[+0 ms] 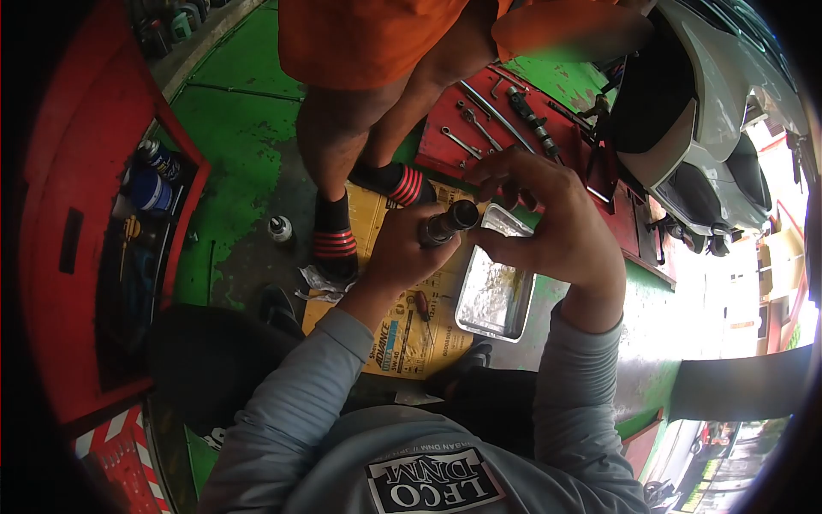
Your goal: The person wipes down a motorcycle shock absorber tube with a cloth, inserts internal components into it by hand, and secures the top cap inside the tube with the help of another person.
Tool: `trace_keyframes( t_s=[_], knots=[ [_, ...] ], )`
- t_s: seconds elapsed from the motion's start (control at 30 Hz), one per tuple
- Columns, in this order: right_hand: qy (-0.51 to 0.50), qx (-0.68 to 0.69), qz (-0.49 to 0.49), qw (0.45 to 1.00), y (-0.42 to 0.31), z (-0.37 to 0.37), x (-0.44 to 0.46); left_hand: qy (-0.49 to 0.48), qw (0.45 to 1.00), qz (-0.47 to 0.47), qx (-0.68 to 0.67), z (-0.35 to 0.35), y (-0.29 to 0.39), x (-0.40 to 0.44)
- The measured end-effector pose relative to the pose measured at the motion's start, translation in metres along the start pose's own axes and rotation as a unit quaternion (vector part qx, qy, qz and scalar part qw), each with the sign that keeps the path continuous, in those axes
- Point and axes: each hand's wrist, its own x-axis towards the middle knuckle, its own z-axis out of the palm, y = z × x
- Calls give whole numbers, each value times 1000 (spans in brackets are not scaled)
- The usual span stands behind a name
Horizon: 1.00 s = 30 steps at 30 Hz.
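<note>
From where I stand, the person in the grey long sleeves has the left hand (409, 244) closed around a dark cylindrical part (449, 224), its round end turned up. The right hand (552, 214) is raised just to the right of it, partly open, thumb spread from the curled fingers; I can't tell whether a fingertip touches the part. So the cylindrical part sits in the left fist, above the yellow cardboard (402, 347) laid on the floor.

On that cardboard lies a screwdriver (423, 307) with a red handle. Just to the right is a shallow metal tray (495, 295), shiny inside, partly hidden behind the right hand. Left of the cardboard a small bottle (280, 229) stands on the worn green floor (231, 163), and some crumpled wrapping (324, 281) lies near the cardboard's left edge.

Across from the worker stands another person (360, 128) in orange, in dark socks with red stripes, feet at the far side of the cardboard. Beyond, to the far right, a red platform (441, 137) carries wrenches (462, 141), long bars and a thick dark tool (533, 120) with metal sections. A pale scooter (702, 128) stands at the right. Over on the left is a red cabinet (77, 240), and cans (154, 188) stand inside its open side.
</note>
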Motion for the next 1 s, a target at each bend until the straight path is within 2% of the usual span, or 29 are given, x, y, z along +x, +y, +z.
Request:
trace_keyframes(
  t_s=[0.03, 0.13, 0.23, 0.33, 0.37, 0.43, 0.5, 0.53, 0.63, 0.83, 0.93, 1.0],
  knots=[
    [5, -5, -5, 1000, 1, -3, -2, 7, 1000, -1, -5, 1, -1, -1],
    [8, 123, 129, 984, 39, -10, -22, -1, 1000, -19, -9, 0, -3, -1],
    [40, 296, 259, 918, 115, 19, -52, -10, 999, -31, -7, -2, 5, -1],
    [-137, 272, 373, 876, 169, 76, -87, 0, 1000, -4, -5, 0, 3, 0],
    [-214, 263, 430, 837, 183, 108, -99, 5, 1000, 5, -5, 1, 0, -2],
    [-376, 214, 461, 775, 194, 173, -116, -3, 1000, -14, -7, 0, 7, -2],
    [-461, 189, 471, 728, 198, 252, -137, -14, 999, -31, -1, -1, 7, -1],
    [-470, 171, 408, 763, 195, 281, -146, -12, 999, -32, 0, -1, 5, -1],
    [-308, 66, 306, 898, 189, 365, -194, -6, 1000, -29, -9, 0, 7, -2],
    [-190, -41, 230, 953, 167, 399, -210, 3, 1000, 1, -16, -2, 11, -3],
    [-184, -27, 42, 982, 179, 407, -208, -9, 1000, -9, -4, -3, 11, -4],
    [-218, -82, 29, 972, 181, 409, -205, -2, 1000, -7, -9, -2, 11, -4]
  ],
)
